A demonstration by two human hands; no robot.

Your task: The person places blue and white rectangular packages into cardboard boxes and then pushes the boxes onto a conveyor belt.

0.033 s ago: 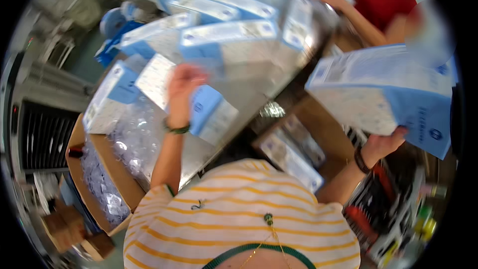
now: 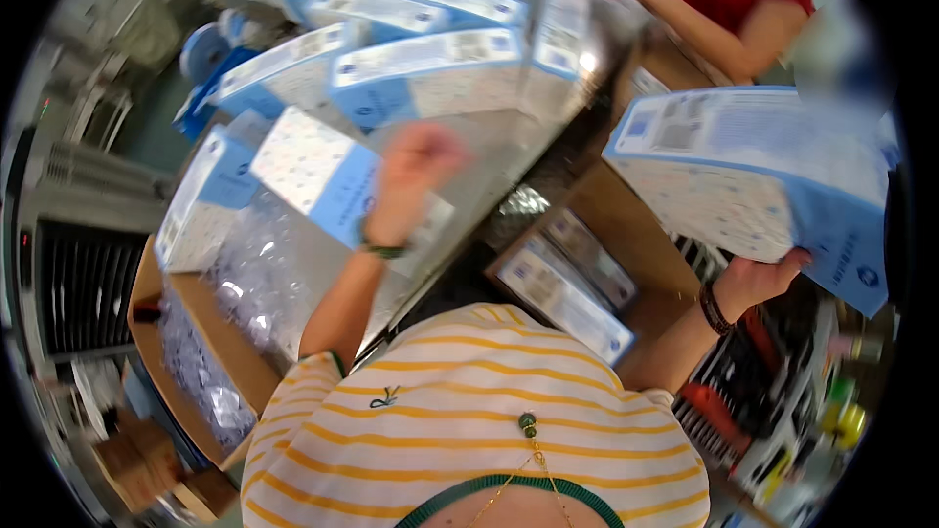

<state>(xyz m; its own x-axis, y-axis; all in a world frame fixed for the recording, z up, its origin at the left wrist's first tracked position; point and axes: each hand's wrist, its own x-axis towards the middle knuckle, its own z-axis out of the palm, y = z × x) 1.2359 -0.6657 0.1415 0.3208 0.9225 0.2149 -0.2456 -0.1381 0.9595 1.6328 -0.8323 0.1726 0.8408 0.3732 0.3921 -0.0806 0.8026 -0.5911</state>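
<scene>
My right hand (image 2: 758, 288) grips the lower edge of a large white and blue carton (image 2: 699, 191), held up tilted at the right. Motion smears my left hand (image 2: 421, 161), so its fingers cannot be read. It hovers over the metal table (image 2: 489, 152), beside and partly in front of a smaller-looking white and blue box (image 2: 313, 171) with a dotted pattern. That box lies at an angle, its right end partly hidden by my left hand and wrist.
Several similar cartons (image 2: 425, 68) stand at the table's far side. An open cardboard box (image 2: 220, 332) with clear plastic packaging is at the left. Another cardboard box (image 2: 665, 244), holding cartons, sits below the table edge. A co-worker's arm (image 2: 675, 15) reaches in at far right.
My left hand has moved right, away from the dotted box's middle. The view has shifted slightly, while my right hand still grips the large carton.
</scene>
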